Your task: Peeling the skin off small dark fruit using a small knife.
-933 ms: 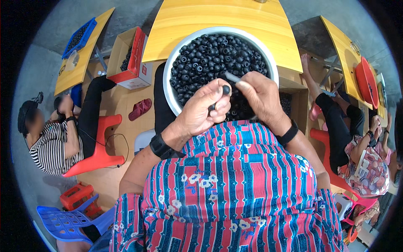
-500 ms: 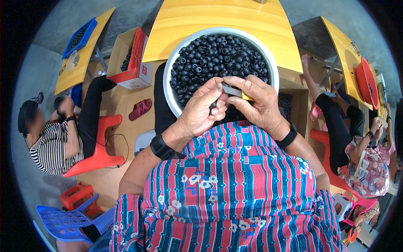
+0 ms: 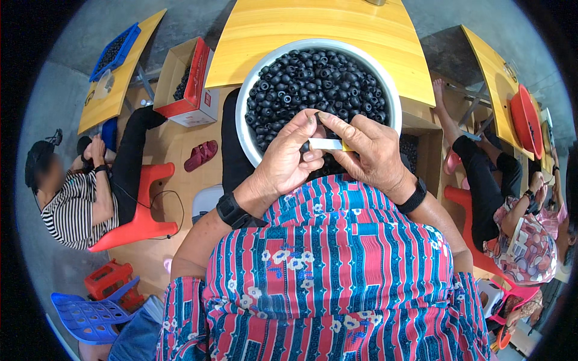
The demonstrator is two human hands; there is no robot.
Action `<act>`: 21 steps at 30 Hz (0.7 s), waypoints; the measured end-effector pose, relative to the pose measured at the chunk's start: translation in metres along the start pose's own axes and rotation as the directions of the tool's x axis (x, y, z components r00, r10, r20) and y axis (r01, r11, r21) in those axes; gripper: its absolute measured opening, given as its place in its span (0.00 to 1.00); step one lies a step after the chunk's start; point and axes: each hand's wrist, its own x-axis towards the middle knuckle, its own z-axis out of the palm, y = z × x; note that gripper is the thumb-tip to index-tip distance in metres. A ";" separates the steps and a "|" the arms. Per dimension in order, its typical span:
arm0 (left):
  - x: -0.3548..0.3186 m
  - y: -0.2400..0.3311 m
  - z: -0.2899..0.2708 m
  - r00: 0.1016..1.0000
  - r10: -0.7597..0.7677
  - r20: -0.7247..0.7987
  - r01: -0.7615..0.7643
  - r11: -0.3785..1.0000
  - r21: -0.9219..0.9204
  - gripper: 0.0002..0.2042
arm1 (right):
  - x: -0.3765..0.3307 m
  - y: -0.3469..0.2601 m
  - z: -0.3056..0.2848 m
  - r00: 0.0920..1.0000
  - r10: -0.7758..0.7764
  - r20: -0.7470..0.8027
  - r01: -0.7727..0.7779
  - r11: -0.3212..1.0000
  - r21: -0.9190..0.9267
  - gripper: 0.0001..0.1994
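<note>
A white round basin (image 3: 251, 90) full of small black rubber rings (image 3: 319, 84) rests on my lap under the edge of a yellow table (image 3: 319, 27). My left hand (image 3: 288, 162) and my right hand (image 3: 368, 153) meet over the basin's near rim. Between them is a small white piece with a yellow end (image 3: 330, 144); my right fingers pinch it, and my left fingertips hold a black ring against it. Both wrists carry black bands.
A person in a striped top (image 3: 72, 207) sits on a red stool (image 3: 141, 216) at the left by a cardboard box (image 3: 189, 81) of black parts. Another person in a floral top (image 3: 530, 246) sits at the right. A blue crate (image 3: 90, 316) lies at lower left.
My right hand drew back from the ring pile toward my left hand. The hands closed together, and the white piece now lies level between the fingers of both.
</note>
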 end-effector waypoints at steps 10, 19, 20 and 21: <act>-0.004 0.002 0.012 0.997 0.075 -0.025 -0.068 0.976 0.205 0.10 | 0.002 -0.001 -0.008 0.997 0.001 -0.078 0.005 0.998 0.068 0.14; -0.003 0.001 0.008 0.992 0.060 0.114 -0.089 0.960 0.266 0.11 | 0.001 0.001 -0.004 0.996 0.039 -0.079 -0.038 0.999 0.014 0.13; -0.003 0.001 0.008 0.992 0.059 0.115 -0.088 0.960 0.266 0.11 | 0.001 0.001 -0.004 0.996 0.039 -0.079 -0.038 0.999 0.014 0.13; -0.003 0.001 0.008 0.992 0.056 0.114 -0.085 0.959 0.270 0.11 | 0.001 0.001 -0.005 0.996 0.041 -0.077 -0.040 0.999 0.011 0.13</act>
